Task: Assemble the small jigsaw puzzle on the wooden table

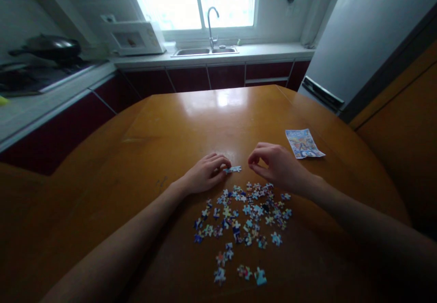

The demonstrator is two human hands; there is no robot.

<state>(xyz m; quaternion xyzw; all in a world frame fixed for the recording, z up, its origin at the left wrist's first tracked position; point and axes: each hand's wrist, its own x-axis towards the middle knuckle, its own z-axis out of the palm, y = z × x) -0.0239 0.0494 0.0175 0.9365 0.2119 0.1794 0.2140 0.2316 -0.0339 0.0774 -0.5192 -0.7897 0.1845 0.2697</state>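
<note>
Jigsaw, looks early: one short strip (235, 169) seemingly joined, loose pieces (227, 212) scattered.
Strip lies on worktop (164, 130) beyond the pile; left hand (205, 174) has bent fingers at its left end, grip or just touch unclear. Right hand (280, 164) just right of strip, fingertips nearly together, can't tell if holding a piece. Pile remains unassembled, mostly.

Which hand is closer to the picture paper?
Right. The right hand is just left of the picture paper, a little nearer the person; the left hand is farther left, by the small puzzle strip.
</note>
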